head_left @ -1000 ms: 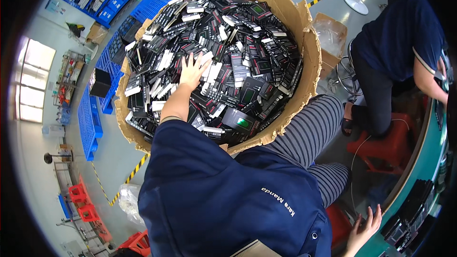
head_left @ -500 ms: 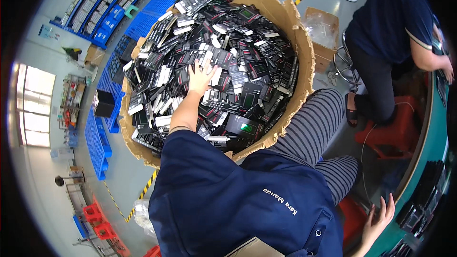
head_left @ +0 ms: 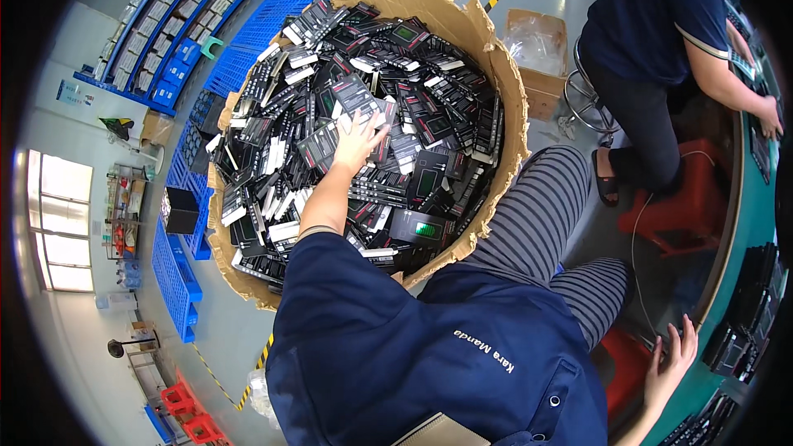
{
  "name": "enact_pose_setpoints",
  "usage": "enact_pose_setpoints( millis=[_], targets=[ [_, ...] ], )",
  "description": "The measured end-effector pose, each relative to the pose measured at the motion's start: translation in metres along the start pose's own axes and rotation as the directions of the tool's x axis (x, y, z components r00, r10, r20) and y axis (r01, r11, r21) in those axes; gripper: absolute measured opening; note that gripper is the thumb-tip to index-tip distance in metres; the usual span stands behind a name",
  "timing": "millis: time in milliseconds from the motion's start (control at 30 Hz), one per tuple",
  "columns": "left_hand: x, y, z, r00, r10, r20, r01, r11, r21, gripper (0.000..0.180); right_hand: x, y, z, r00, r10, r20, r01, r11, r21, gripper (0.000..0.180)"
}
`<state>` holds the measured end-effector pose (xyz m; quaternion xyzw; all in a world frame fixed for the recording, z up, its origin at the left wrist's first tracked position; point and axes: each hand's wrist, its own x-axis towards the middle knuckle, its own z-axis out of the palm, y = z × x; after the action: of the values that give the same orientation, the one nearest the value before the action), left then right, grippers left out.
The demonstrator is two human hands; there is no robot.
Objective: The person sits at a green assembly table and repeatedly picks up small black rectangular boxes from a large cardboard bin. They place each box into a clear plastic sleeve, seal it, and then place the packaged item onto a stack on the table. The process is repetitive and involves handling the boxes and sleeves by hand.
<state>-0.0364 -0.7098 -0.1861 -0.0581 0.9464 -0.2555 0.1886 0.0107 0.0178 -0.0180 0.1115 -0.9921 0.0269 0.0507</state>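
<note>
A large round cardboard bin [head_left: 514,91] stands in front of me, heaped with thin black boxes [head_left: 429,177] that have white edges and some red print. My left hand [head_left: 357,144] reaches into its middle, fingers spread over several boxes lying side by side; the palm's underside is hidden. One black box [head_left: 423,228] near the bin's near side has a bright green patch. Off to the right, my right hand [head_left: 671,361] is held with fingers apart and nothing in it, beside the edge of a green-topped table [head_left: 690,396].
Stacks of black flat items [head_left: 743,314] lie on the table. A co-worker [head_left: 652,33] sits at its far end, near a red stool [head_left: 677,215]. An open carton [head_left: 537,66] with clear plastic stands behind the bin. Blue pallets [head_left: 173,272] lie along the left.
My left hand has shifted slightly over the boxes, and the boxes beneath it lie differently, with more dark faces showing. The view has turned a little; my right hand stays spread.
</note>
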Motion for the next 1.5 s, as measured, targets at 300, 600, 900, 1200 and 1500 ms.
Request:
enact_pose_setpoints(
  millis=[300,600,900,1200,1500],
  targets=[
    [0.004,-0.005,0.039,0.986,-0.103,-0.128,0.101,0.995,-0.016,0.057,0.002,0.003,-0.001,1.000,-0.024,0.011,0.024,1.000,-0.001,0.031],
    [-0.008,-0.043,0.047,0.907,-0.397,-0.137,0.398,0.917,-0.023,0.046,0.000,0.006,0.001,1.000,-0.026,0.006,0.026,1.000,0.010,0.028],
    [-0.003,-0.062,0.004,0.853,-0.501,-0.149,0.475,0.862,-0.178,0.053,0.001,0.004,0.002,1.000,-0.023,0.007,0.023,1.000,-0.007,0.026],
    [-0.040,-0.028,-0.206,0.703,-0.550,-0.452,-0.241,0.414,-0.878,0.049,0.002,-0.005,-0.005,1.000,-0.016,-0.005,0.016,1.000,0.013,0.028],
    [-0.067,0.134,-0.365,0.523,0.665,-0.534,-0.366,-0.390,-0.845,0.058,0.022,-0.044,-0.031,0.974,0.012,-0.224,0.112,0.839,0.532,0.051]
  ],
)
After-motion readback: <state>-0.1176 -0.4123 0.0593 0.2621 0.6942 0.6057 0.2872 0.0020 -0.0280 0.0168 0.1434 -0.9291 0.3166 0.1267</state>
